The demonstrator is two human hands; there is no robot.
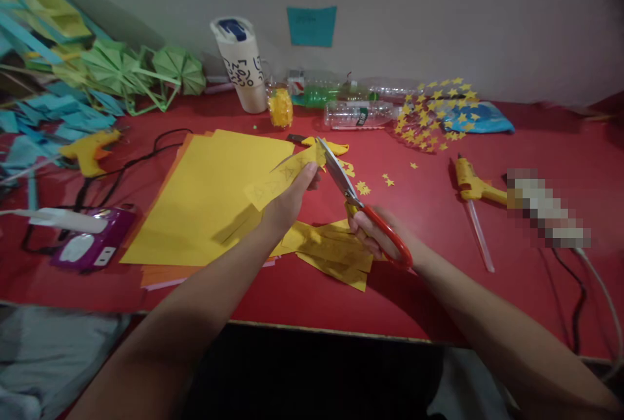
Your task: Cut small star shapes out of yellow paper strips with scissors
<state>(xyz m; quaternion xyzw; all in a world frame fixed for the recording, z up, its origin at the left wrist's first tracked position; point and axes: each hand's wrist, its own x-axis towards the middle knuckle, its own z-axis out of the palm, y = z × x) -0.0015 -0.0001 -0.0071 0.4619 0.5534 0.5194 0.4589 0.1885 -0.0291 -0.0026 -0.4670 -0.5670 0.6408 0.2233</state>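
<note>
As left hand (pixel 296 197) pinches paper strip (pixel 273 184), right (pixel 368 233) grips metal scissors (pixel 351 196).

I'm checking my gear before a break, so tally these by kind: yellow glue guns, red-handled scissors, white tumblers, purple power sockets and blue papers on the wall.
Yellow glue guns: 2
Red-handled scissors: 1
White tumbler: 1
Purple power socket: 1
Blue paper on the wall: 1
Total: 6
</note>
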